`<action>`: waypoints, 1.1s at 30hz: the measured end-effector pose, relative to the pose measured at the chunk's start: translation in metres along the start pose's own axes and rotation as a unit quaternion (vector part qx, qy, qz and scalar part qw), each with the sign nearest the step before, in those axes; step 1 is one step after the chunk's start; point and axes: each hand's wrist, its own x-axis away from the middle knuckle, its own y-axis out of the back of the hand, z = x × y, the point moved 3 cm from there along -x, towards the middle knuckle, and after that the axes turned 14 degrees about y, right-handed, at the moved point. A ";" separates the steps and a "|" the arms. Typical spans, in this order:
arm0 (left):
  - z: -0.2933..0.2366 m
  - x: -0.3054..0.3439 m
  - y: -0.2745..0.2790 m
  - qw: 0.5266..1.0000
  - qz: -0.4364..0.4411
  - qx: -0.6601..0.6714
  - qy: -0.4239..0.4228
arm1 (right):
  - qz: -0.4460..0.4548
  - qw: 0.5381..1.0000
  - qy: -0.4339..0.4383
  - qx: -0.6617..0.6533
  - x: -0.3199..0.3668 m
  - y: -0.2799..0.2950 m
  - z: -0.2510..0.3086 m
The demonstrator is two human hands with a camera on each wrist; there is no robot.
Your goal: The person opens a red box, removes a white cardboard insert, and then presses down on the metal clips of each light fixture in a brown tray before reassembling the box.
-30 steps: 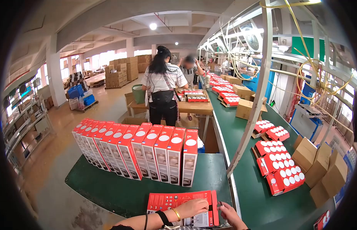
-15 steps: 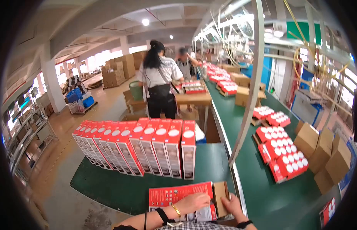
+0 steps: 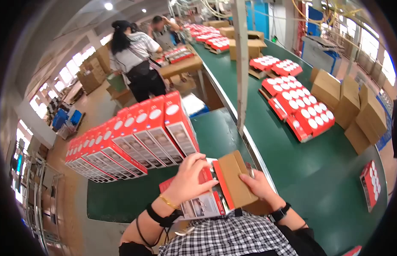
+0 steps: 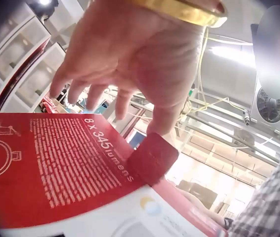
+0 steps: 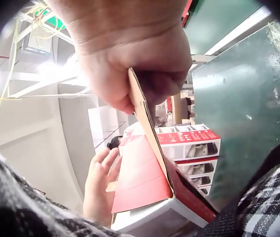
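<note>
A red and white printed carton [image 3: 200,208] lies on its side at the front of the green table, its end facing my right hand. My left hand [image 3: 188,181] is over the carton with fingers spread. In the left wrist view its thumb is at a small red end flap [image 4: 153,158]. My right hand [image 3: 260,185] pinches the edge of a brown cardboard panel [image 3: 236,177] at that end, between thumb and fingers. From the right wrist, the panel [image 5: 147,123] appears edge-on, standing up beside the carton's red flap [image 5: 142,173].
Several upright red and white cartons [image 3: 126,136] stand in a row behind the work. Along the right runs a green conveyor [image 3: 288,179] with red trays of white discs [image 3: 301,102] and brown boxes [image 3: 348,102]. A metal post [image 3: 241,64] rises at its edge. Two people [image 3: 134,59] are farther back.
The head view has swung right and down. The brown panel, not visible at first, now stands out from the carton's end in my right hand. My left hand's fingers have spread.
</note>
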 end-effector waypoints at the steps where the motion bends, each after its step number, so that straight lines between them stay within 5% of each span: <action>1: -0.003 -0.008 0.000 0.999 0.006 -0.040 0.022 | -0.017 0.999 0.016 0.021 0.002 0.001 -0.003; 4: 0.013 -0.028 -0.015 0.968 0.200 0.037 0.150 | -0.007 0.998 0.058 -0.008 0.001 0.000 -0.010; 9: 0.021 -0.027 -0.035 0.979 0.141 -0.025 0.145 | -0.057 0.960 0.056 0.270 0.003 0.011 0.001; 11: 0.026 -0.028 -0.043 0.981 0.120 -0.040 0.150 | -0.122 0.900 0.211 0.362 0.009 -0.001 0.031; 15: 0.026 -0.031 -0.052 0.978 0.128 -0.040 0.161 | 0.104 0.888 0.317 0.315 0.014 -0.045 0.056; 19: 0.024 -0.031 -0.046 0.973 0.147 0.007 0.177 | 0.155 0.887 0.247 0.357 0.001 -0.033 0.024; 21: 0.025 -0.030 -0.047 0.968 0.155 0.022 0.195 | 0.186 0.919 0.144 0.317 -0.003 -0.025 0.016; 27: 0.015 -0.031 -0.043 0.955 0.176 0.007 0.237 | 0.112 0.926 0.187 0.308 -0.007 -0.003 0.003; 29: 0.014 -0.031 -0.045 0.953 0.177 0.006 0.246 | 0.111 0.884 0.260 0.371 -0.011 0.003 -0.003; 31: 0.014 -0.033 -0.049 0.945 0.184 0.000 0.271 | 0.123 0.878 0.256 0.386 -0.013 -0.003 -0.002; 33: 0.016 -0.033 -0.056 0.941 0.188 0.005 0.280 | 0.166 0.873 0.158 0.431 -0.025 -0.007 -0.004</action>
